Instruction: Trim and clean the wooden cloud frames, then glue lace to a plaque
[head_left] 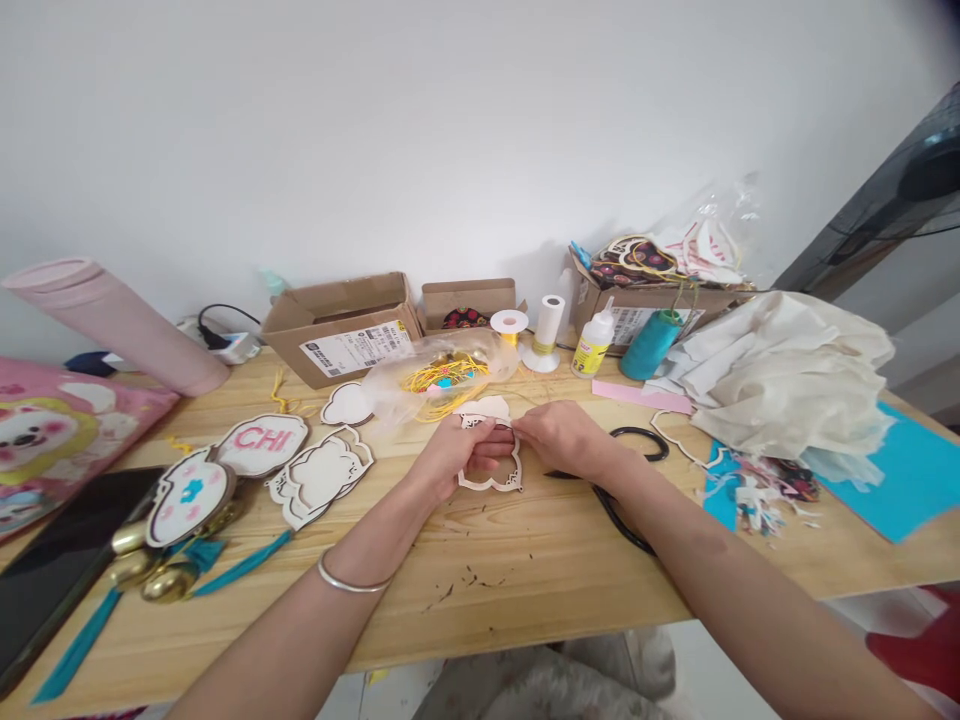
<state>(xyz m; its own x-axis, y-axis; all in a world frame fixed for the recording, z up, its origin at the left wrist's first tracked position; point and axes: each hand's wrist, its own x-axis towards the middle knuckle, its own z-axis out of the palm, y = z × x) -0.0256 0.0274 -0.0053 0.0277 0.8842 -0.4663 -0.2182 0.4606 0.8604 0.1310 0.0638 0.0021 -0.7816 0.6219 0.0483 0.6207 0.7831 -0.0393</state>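
Note:
Near the middle of the wooden table, my left hand [463, 448] is closed on a pale wooden cut-out frame [491, 486] with a scalloped edge. My right hand [559, 437] pinches at the frame's upper right edge; its fingertips are partly hidden, and anything small between them cannot be made out. Behind the frame lies a white cloud-shaped piece [495, 407]. Under my right wrist are black-handled scissors [626, 520], their blades mostly covered by the hand. Dark crumbs [469, 580] are scattered on the wood in front of my hands.
Left lie stacked wooden cut-outs [322, 475], a CHI plaque [262, 445], gold bells [169, 580] and a dark tablet [60, 570]. Behind stand a cardboard box [345, 340], a glue bottle [594, 343] and a teal thread spool [651, 345]. Cream fabric [795, 370] is heaped right.

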